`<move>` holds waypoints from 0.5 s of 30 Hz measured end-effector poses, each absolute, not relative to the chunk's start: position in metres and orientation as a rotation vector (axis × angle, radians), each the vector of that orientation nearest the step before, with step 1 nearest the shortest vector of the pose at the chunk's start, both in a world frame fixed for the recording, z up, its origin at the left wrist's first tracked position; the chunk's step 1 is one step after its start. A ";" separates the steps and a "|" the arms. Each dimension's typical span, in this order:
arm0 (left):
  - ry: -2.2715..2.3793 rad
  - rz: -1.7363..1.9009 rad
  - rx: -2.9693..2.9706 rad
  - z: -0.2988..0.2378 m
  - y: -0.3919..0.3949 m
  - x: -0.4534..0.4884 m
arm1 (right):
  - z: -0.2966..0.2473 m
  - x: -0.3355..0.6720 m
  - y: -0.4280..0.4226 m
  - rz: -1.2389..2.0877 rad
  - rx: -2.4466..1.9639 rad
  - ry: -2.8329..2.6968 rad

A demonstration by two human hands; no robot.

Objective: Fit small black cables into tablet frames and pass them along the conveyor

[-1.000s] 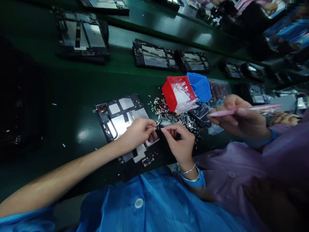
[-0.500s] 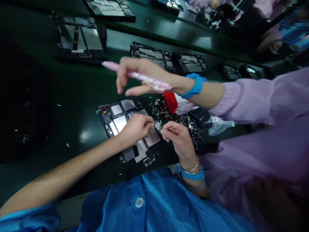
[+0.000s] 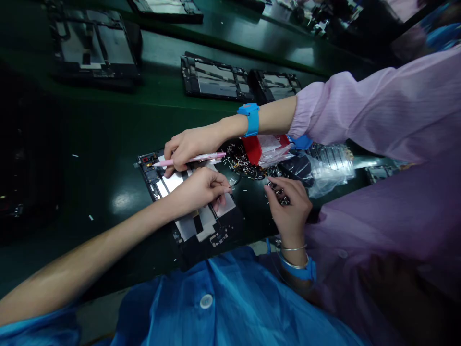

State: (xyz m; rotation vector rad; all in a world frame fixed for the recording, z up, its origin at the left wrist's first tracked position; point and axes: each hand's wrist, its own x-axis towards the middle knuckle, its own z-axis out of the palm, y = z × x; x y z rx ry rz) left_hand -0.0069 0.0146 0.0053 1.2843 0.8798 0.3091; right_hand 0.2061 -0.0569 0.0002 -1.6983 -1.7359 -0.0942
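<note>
Tablet (image 3: 207, 223) with its interior exposed, lying aslant near the close edge of the dark green workbench (image 3: 108, 144). My left hand (image 3: 205, 187) extends over it, thumb and forefinger pinched together on a thin dark wire (image 3: 236, 182) beside the tablet's right edge. My right hand (image 3: 291, 206) is well apart from the left, its thumb and forefinger nearly meeting at a heap of small parts (image 3: 241, 161); I cannot tell whether anything lies in that narrow gap. Behind the heap stand a red bin (image 3: 253, 150) and, partly hidden, a blue bin (image 3: 302, 142); a clear plastic bag (image 3: 324, 180) lies to their right. From the right, a co-worker's hand (image 3: 196, 144) reaches across with a pink pen (image 3: 212, 156), its tip over the tablet's far left corner; contact cannot be judged. Toward the bench's far edge lie further exposed tablets (image 3: 216, 79).
</note>
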 end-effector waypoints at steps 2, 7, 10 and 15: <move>0.841 0.306 1.307 0.004 0.012 -0.007 | 0.008 0.188 -0.055 0.024 -1.569 -1.786; 0.748 0.298 1.382 -0.001 0.005 -0.006 | 0.008 0.164 -0.054 0.564 -1.570 -1.629; 0.773 0.331 1.476 -0.002 0.004 -0.006 | -0.002 0.166 -0.057 0.738 -1.575 -1.398; 0.990 0.385 1.864 0.007 0.012 0.003 | -0.013 0.197 -0.056 0.597 -1.799 -1.365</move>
